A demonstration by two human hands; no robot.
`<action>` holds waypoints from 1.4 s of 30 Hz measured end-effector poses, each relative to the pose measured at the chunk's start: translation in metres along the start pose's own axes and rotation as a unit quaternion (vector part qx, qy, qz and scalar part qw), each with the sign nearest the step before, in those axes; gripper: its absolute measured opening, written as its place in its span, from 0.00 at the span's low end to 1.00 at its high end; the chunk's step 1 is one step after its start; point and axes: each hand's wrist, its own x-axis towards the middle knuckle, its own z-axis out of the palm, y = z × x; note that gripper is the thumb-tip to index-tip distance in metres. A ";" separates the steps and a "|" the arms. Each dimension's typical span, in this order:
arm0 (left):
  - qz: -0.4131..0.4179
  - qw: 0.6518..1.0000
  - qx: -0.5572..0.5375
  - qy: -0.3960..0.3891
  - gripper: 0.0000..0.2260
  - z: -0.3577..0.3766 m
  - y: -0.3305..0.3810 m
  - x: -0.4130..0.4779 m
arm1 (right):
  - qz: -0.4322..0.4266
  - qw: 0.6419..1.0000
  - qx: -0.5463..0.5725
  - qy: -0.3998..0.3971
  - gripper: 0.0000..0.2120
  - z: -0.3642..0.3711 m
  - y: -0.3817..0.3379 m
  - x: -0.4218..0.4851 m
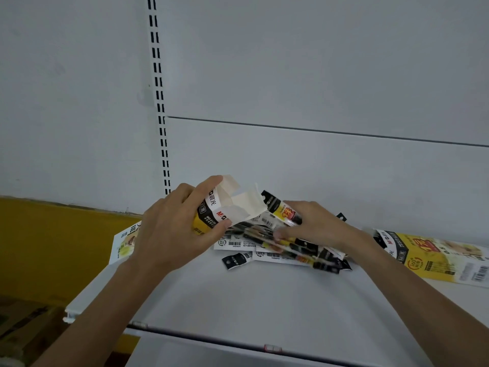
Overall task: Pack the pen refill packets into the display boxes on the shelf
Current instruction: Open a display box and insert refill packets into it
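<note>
My left hand (pixel 176 229) grips a yellow, black and white display box (pixel 211 213) held above the white shelf (pixel 238 295), its open end with cream flaps (pixel 243 205) turned to the right. My right hand (pixel 315 225) rests on a loose pile of pen refill packets (pixel 285 250), fingers closed around a few of them near the box mouth. One packet (pixel 283 209) sticks up behind my right fingers. Black packet ends (pixel 235 260) poke out of the pile's front.
A second display box (pixel 436 256) lies flat on the shelf at the right. Another box (pixel 125 242) lies partly hidden behind my left wrist. A slotted upright (pixel 160 102) runs up the white back panel. Cardboard cartons (pixel 23 329) sit below left.
</note>
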 end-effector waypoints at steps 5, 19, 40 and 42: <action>0.003 1.000 -0.001 0.000 0.29 0.002 0.002 0.002 | -0.027 0.998 0.052 0.027 0.27 -0.002 -0.002 -0.002; 0.002 1.000 -0.010 0.019 0.30 0.000 0.005 0.000 | 0.055 0.909 0.393 0.130 0.07 -0.007 -0.003 -0.012; -0.008 1.000 -0.022 0.018 0.31 -0.001 0.018 0.000 | -0.117 0.906 0.343 0.221 0.08 -0.052 -0.089 -0.024; -0.017 0.999 -0.021 0.021 0.30 -0.002 0.020 0.001 | -0.085 0.924 0.330 0.171 0.05 -0.043 -0.087 -0.017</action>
